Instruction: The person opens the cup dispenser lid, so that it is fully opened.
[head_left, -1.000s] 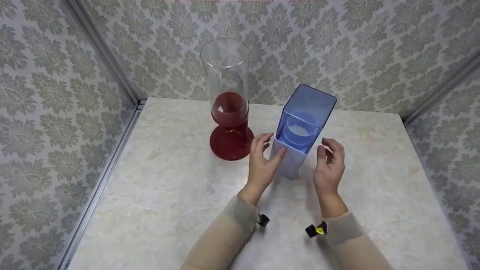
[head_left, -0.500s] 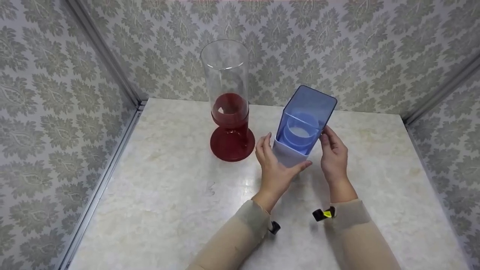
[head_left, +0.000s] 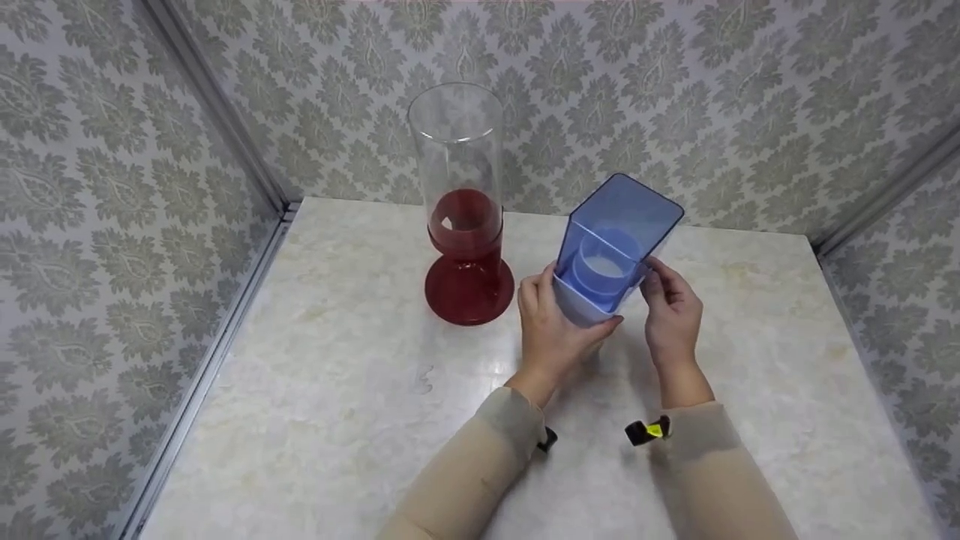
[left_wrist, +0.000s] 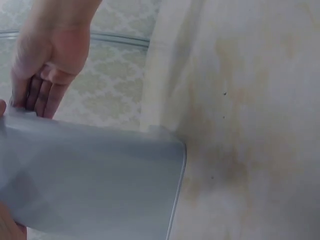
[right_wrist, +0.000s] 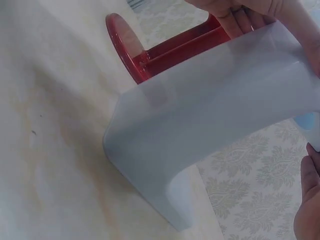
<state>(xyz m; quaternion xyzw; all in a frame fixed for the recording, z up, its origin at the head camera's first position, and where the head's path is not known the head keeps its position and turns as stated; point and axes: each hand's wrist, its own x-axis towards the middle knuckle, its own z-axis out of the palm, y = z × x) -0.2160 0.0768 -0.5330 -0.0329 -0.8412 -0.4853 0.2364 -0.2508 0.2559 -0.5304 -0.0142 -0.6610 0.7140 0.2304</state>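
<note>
A tall dispenser has a see-through blue square container (head_left: 626, 206) above a whitish body (head_left: 581, 306). A round ring shows inside the blue part. My left hand (head_left: 549, 330) grips the body from the front left, thumb across its near face. On the right side, the fingers and thumb of my right hand (head_left: 673, 319) pinch a pale part by the container's lower edge. Much of that part is hidden by the fingers. The left wrist view shows the smooth pale stand (left_wrist: 100, 175); in the right wrist view its foot (right_wrist: 145, 170) flares out close over the table.
To the left stands another dispenser, with a clear cylinder (head_left: 457, 161) on a red stand (head_left: 469, 296). The marbled table (head_left: 337, 420) ends at a patterned wall (head_left: 360, 112) behind, with metal frame strips (head_left: 225, 330) at the sides.
My left hand has shifted right and wrapped round the whitish body. My right hand, earlier apart from the dispenser, has moved up to its right side. The blue container now leans slightly more to the right.
</note>
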